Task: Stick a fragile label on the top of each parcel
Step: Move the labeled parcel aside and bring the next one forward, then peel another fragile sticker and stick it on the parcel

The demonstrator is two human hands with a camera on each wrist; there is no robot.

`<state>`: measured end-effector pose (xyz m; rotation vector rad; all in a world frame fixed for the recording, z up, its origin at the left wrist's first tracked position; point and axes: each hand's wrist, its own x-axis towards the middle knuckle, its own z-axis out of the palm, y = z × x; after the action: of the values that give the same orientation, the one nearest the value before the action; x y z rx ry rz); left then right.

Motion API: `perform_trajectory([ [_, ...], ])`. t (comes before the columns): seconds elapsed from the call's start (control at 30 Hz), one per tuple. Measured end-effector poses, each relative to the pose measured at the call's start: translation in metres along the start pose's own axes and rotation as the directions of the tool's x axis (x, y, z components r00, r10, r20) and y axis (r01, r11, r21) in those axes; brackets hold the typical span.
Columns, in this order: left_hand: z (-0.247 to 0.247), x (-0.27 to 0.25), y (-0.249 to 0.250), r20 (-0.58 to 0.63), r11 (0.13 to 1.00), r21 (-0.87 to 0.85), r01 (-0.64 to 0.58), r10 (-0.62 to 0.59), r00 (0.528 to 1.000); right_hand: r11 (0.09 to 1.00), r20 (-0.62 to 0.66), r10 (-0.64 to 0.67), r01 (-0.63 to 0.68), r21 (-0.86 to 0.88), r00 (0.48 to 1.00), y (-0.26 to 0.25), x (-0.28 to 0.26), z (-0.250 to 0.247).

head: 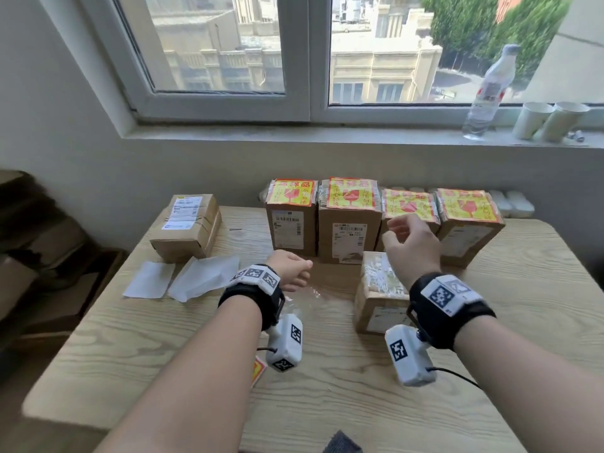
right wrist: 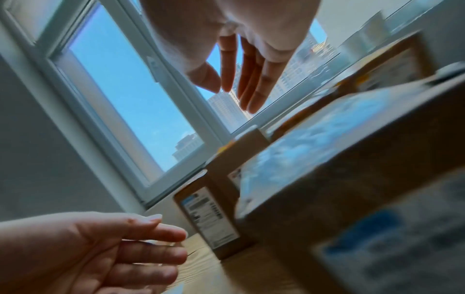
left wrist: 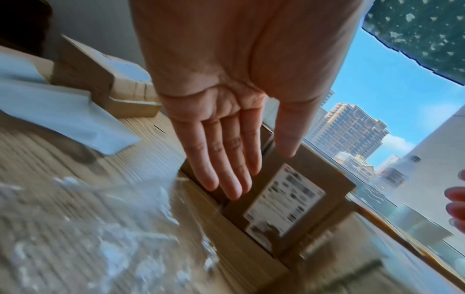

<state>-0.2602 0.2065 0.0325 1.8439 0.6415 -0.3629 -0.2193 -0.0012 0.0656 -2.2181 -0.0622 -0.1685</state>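
While both hands hang loose-fingered and hold nothing, left hand (head: 291, 271) and right hand (head: 410, 245) flank the unlabelled parcel (head: 380, 291) at mid-table. Stiff cardboard, probably light; steady it by the sides. 4 labelled parcels (head: 349, 220) stand behind.

Six parcels are counted on the table (head: 327, 380): four labelled (head: 292, 217) (head: 350, 220) (head: 408, 206) (head: 468, 220) and two bare (head: 186, 228) (head: 379, 292). Two backing sheets (head: 148, 279) (head: 204, 276), one bottle (head: 488, 93) and two cups (head: 532, 120) (head: 565, 120) are seen.
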Motion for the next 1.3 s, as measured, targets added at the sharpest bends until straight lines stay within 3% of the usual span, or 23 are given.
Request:
perform_trajectory([
  [0.1, -0.041, 0.0, -0.021, -0.073, 0.999, -0.025, 0.038, -0.04, 0.997, 0.998, 0.194, -0.041, 0.03, 0.058, 0.98, -0.03, -0.003, 0.041],
  [0.23, -0.084, -0.005, -0.065, -0.177, 0.987, -0.059, 0.149, -0.157, 0.972, 0.997, 0.465, -0.004, 0.037, -0.063, 0.885, -0.039, -0.015, 0.103],
  [0.37, -0.115, -0.014, -0.114, -0.241, 0.95, -0.015, 0.313, -0.308, 0.921, 0.984, 0.562, 0.117, -0.017, -0.179, 0.819, -0.03, -0.025, 0.147],
  [0.5, -0.134, -0.015, -0.166, -0.301, 0.844, 0.207, 0.494, -0.426, 0.853, 0.952, 0.629, 0.27, -0.106, -0.286, 0.729, -0.007, -0.03, 0.18],
  [0.6, -0.133, -0.01, -0.189, -0.233, 0.774, 0.33, 0.541, -0.488, 0.841, 0.897, 0.713, 0.439, -0.306, -0.319, 0.546, 0.009, -0.037, 0.197],
  [0.73, -0.116, 0.017, -0.218, -0.139, 0.725, 0.489, 0.485, -0.484, 0.864, 0.841, 0.76, 0.537, -0.302, -0.449, 0.365, 0.023, -0.05, 0.21],
  [0.83, -0.106, 0.014, -0.2, -0.156, 0.726, 0.549, 0.415, -0.399, 0.904, 0.852, 0.757, 0.522, -0.197, -0.486, 0.393, 0.027, -0.053, 0.217],
  [0.87, -0.106, 0.016, -0.195, -0.156, 0.739, 0.55, 0.39, -0.367, 0.917, 0.853, 0.764, 0.522, -0.211, -0.478, 0.38, 0.029, -0.055, 0.221],
  [0.97, -0.111, 0.028, -0.188, -0.11, 0.859, 0.39, 0.331, -0.314, 0.943, 0.858, 0.822, 0.475, -0.371, -0.355, 0.312, 0.034, -0.06, 0.228],
  [1.03, -0.114, 0.039, -0.185, -0.082, 0.921, 0.271, 0.279, -0.267, 0.96, 0.809, 0.827, 0.486, -0.503, -0.304, 0.281, 0.03, -0.064, 0.229],
  [1.13, -0.113, 0.049, -0.177, -0.055, 0.97, 0.094, 0.223, -0.218, 0.974, 0.744, 0.832, 0.512, -0.595, -0.305, 0.214, 0.019, -0.066, 0.229],
  [1.23, -0.115, 0.051, -0.164, -0.013, 0.981, -0.025, 0.191, -0.192, 0.981, 0.69, 0.818, 0.543, -0.654, -0.309, 0.187, 0.008, -0.065, 0.229],
  [1.3, -0.116, 0.054, -0.16, 0.028, 0.977, -0.066, 0.201, -0.2, 0.979, 0.716, 0.79, 0.57, -0.607, -0.345, 0.224, 0.012, -0.067, 0.235],
])
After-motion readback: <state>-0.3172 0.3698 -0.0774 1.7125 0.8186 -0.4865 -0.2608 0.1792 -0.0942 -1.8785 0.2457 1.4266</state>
